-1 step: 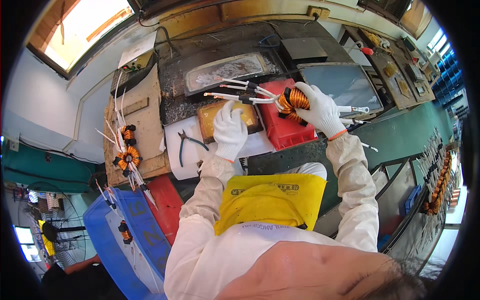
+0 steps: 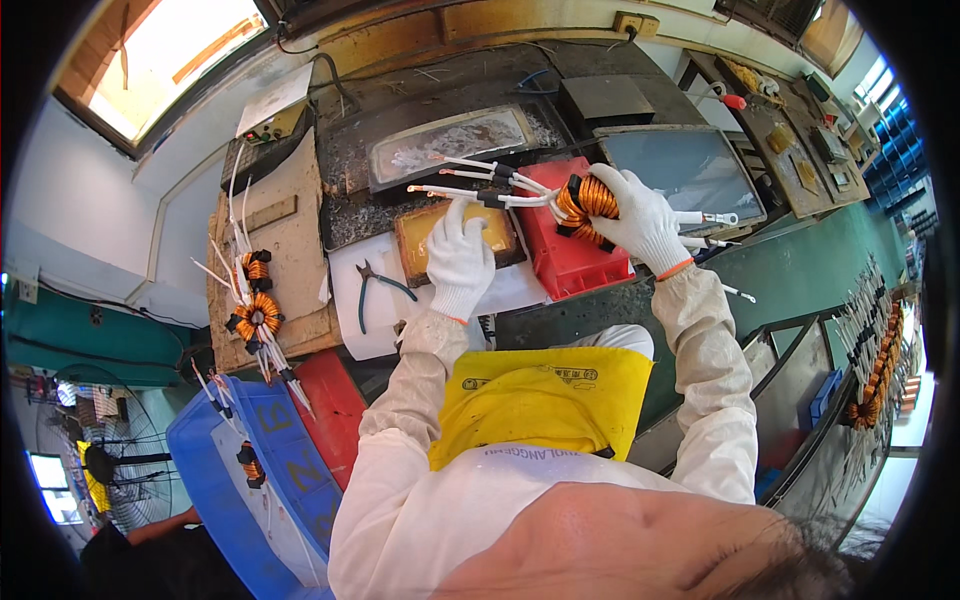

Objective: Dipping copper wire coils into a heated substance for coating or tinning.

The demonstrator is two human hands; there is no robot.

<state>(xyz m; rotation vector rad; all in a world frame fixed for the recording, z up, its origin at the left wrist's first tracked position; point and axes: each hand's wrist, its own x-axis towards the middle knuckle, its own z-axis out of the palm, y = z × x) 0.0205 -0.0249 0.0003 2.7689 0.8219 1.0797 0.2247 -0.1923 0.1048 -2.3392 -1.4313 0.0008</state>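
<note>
My right hand (image 2: pixel 640 222), in a white glove, is closed around a toroidal coil (image 2: pixel 588 205) wound with copper wire, above a red plastic bin (image 2: pixel 560 250). From the coil, white sleeved leads (image 2: pixel 520 182) with black sleeves and bare copper ends stretch left; others, with ring lugs (image 2: pixel 722 219), stick out to the right past my hand. My left hand (image 2: pixel 462 258), also gloved, is just below the left lead ends, over a shallow tray of amber material (image 2: pixel 505 235). Its fingers look slightly apart, and whether a fingertip touches a lead is unclear.
Diagonal cutters (image 2: pixel 372 290) lie on white paper left of the tray. Behind is a metal-surfaced rectangular pot (image 2: pixel 450 145). More wound coils (image 2: pixel 257 316) rest on the board at left, above a blue crate (image 2: pixel 225 440). Coils hang on a rack (image 2: pixel 872 385) at right.
</note>
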